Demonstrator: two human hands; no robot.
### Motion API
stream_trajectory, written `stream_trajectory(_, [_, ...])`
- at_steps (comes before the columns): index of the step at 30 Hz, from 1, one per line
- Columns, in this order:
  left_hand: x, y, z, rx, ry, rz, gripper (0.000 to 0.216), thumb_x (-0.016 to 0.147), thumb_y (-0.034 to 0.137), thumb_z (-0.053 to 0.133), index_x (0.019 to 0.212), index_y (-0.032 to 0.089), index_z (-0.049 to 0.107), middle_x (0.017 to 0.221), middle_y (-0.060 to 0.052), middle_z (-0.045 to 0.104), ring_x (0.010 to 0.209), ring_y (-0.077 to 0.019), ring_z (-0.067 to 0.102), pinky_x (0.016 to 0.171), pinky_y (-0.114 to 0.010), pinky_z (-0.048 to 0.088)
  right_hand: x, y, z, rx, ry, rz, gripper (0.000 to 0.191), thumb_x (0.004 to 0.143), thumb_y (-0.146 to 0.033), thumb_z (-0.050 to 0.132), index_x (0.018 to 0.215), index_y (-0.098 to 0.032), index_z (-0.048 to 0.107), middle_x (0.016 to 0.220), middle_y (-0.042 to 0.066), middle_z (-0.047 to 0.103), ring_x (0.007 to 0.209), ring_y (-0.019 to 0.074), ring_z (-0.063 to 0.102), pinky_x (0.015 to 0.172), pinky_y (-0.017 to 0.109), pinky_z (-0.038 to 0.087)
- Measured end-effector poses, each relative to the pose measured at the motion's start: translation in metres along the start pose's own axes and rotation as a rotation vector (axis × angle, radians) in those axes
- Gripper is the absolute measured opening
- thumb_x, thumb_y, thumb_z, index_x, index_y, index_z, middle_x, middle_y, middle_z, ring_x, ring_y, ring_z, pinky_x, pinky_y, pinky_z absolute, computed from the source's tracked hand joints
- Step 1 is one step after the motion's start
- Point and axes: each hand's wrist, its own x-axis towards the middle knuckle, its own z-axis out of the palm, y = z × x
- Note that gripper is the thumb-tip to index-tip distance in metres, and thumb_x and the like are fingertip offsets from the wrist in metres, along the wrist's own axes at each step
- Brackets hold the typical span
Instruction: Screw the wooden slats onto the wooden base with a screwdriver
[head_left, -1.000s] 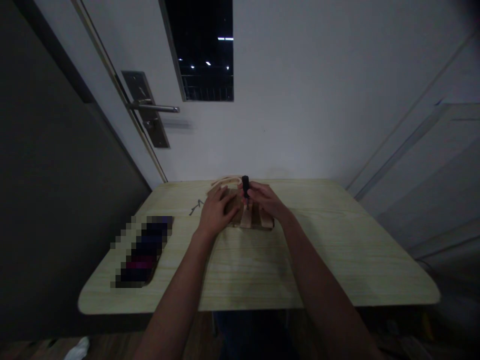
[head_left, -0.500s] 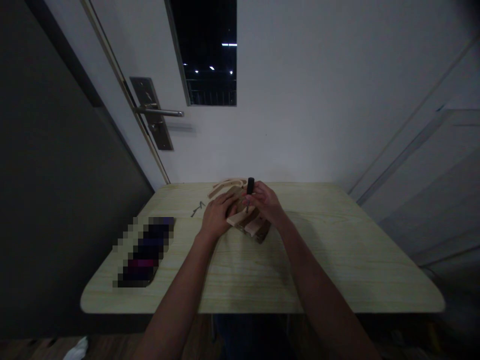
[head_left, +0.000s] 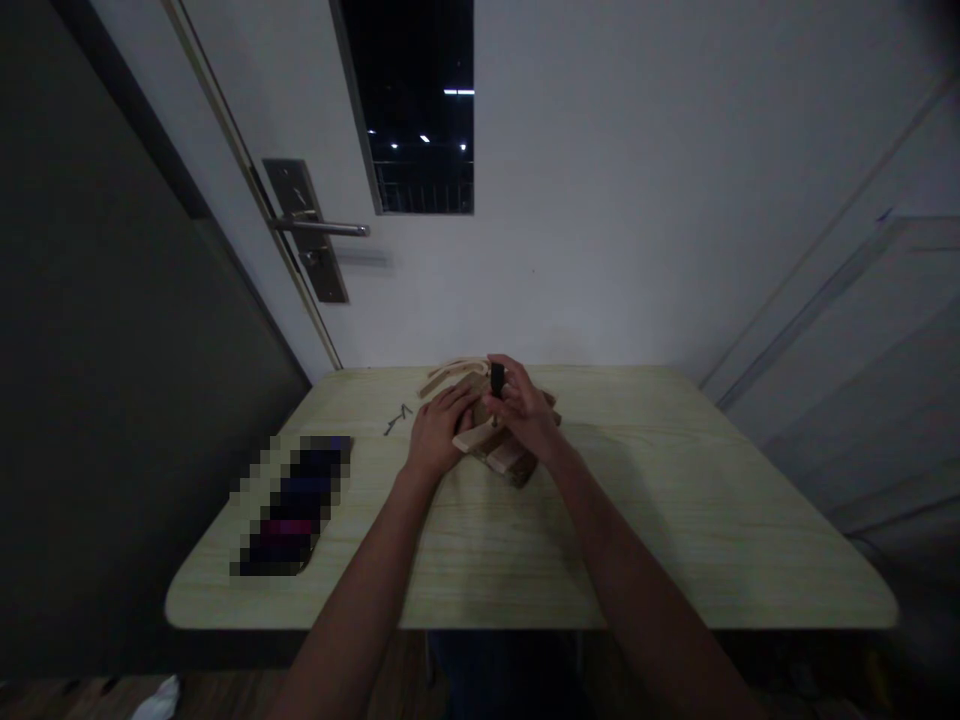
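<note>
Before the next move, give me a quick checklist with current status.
1. Right hand gripping black-handled tool: ok.
2. Tool roughly upright: ok.
3. Left hand on wooden piece: ok.
4. Wooden piece square to table's near edge: not ok, it sits at an angle.
5. Tool tip properly seated: cannot tell, too small and dark.
6. Thin dark metal pieces on the table, left of left hand: ok.

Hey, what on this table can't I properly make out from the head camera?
All in the head view:
Black-handled tool: lower part mostly hidden by the right hand; tip too small and dim.
Wooden piece: partly covered by the left hand and the right.
Thin dark bits: too small to identify.
Flat item at left: masked by pixelation.
</note>
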Motion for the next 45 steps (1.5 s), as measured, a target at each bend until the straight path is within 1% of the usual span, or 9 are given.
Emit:
stream_trajectory(6, [0.002, 0.001, -0.003, -0.052, -0.011, -0.013, 0.037, 0.096, 0.018, 0.053, 0.130, 0.024, 0.067, 0.143, -0.007, 0.063, 0.135, -0.0247, 0.058, 0.115, -0.050, 0.048, 0.001, -0.007, -0.003, 0.117, -0.027, -0.003, 0.052, 0.094, -0.053, 0.061, 0.139, -0.029, 0.052, 0.126, 0.009, 0.066, 0.105, 0.0218, 0.069, 0.092, 0.040, 0.061])
stream_trajectory(11, [0.002, -0.001, 0.001, -0.056, 0.002, -0.024, 0.039, 0.095, 0.019, 0.054, 0.132, 0.024, 0.066, 0.144, -0.007, 0.063, 0.138, -0.0265, 0.056, 0.113, -0.053, 0.049, 0.003, -0.008, -0.001, 0.191, 0.019, 0.085, 0.060, 0.084, -0.052, 0.073, 0.136, -0.032, 0.052, 0.111, 0.007, 0.069, 0.085, 0.0199, 0.071, 0.079, 0.039, 0.064])
stream_trajectory(14, [0.002, -0.003, 0.003, -0.054, 0.021, -0.017, 0.036, 0.095, 0.019, 0.055, 0.128, 0.024, 0.068, 0.143, -0.007, 0.064, 0.136, -0.0270, 0.057, 0.113, -0.053, 0.049, 0.003, -0.005, 0.001, 0.122, 0.072, 0.070, 0.057, 0.081, -0.045, 0.076, 0.132, -0.032, 0.053, 0.115, 0.006, 0.066, 0.087, 0.0194, 0.069, 0.078, 0.036, 0.063])
stream_trajectory(22, [0.002, -0.006, 0.005, -0.075, 0.017, -0.002, 0.037, 0.096, 0.017, 0.053, 0.129, 0.021, 0.067, 0.142, -0.009, 0.064, 0.136, -0.0270, 0.057, 0.114, -0.054, 0.048, 0.001, -0.005, 0.000, 0.122, -0.044, -0.008, 0.049, 0.095, -0.042, 0.061, 0.140, -0.032, 0.047, 0.122, 0.007, 0.064, 0.102, 0.0202, 0.067, 0.092, 0.036, 0.059])
stream_trajectory(27, [0.002, -0.006, 0.004, -0.069, 0.021, 0.008, 0.035, 0.097, 0.020, 0.051, 0.129, 0.021, 0.067, 0.143, -0.009, 0.063, 0.137, -0.0265, 0.057, 0.114, -0.054, 0.048, 0.002, -0.006, -0.001, 0.175, 0.004, 0.081, 0.061, 0.088, -0.047, 0.069, 0.140, -0.031, 0.044, 0.108, 0.006, 0.065, 0.086, 0.0186, 0.068, 0.077, 0.035, 0.062])
stream_trajectory(30, [0.002, -0.006, 0.004, -0.057, 0.019, 0.002, 0.035, 0.097, 0.019, 0.052, 0.128, 0.021, 0.068, 0.143, -0.009, 0.063, 0.136, -0.0267, 0.057, 0.114, -0.054, 0.048, 0.003, -0.006, 0.001, 0.140, 0.031, 0.071, 0.060, 0.083, -0.046, 0.074, 0.135, -0.032, 0.049, 0.109, 0.005, 0.065, 0.086, 0.0187, 0.067, 0.071, 0.033, 0.061])
stream_trajectory(38, [0.004, -0.007, 0.004, -0.064, 0.010, 0.021, 0.036, 0.096, 0.019, 0.053, 0.129, 0.023, 0.067, 0.143, -0.008, 0.063, 0.135, -0.0270, 0.057, 0.115, -0.054, 0.047, 0.001, -0.009, -0.002, 0.111, -0.033, 0.043, 0.054, 0.092, -0.051, 0.064, 0.140, -0.033, 0.049, 0.128, 0.009, 0.062, 0.104, 0.0229, 0.066, 0.088, 0.041, 0.061])
stream_trajectory(42, [0.003, -0.008, 0.005, -0.083, 0.022, 0.014, 0.038, 0.097, 0.020, 0.051, 0.132, 0.023, 0.065, 0.142, -0.009, 0.064, 0.135, -0.0258, 0.058, 0.114, -0.053, 0.048, 0.001, -0.007, -0.003, 0.167, -0.028, 0.076, 0.061, 0.088, -0.055, 0.068, 0.140, -0.032, 0.048, 0.112, 0.008, 0.067, 0.088, 0.0206, 0.070, 0.080, 0.039, 0.062])
stream_trajectory(45, [0.003, -0.008, 0.007, -0.085, 0.026, 0.010, 0.037, 0.098, 0.022, 0.050, 0.132, 0.022, 0.065, 0.142, -0.010, 0.064, 0.135, -0.0266, 0.058, 0.113, -0.055, 0.049, 0.003, -0.005, -0.001, 0.167, 0.028, 0.088, 0.061, 0.082, -0.049, 0.075, 0.135, -0.032, 0.050, 0.104, 0.005, 0.067, 0.081, 0.0187, 0.069, 0.072, 0.035, 0.062])
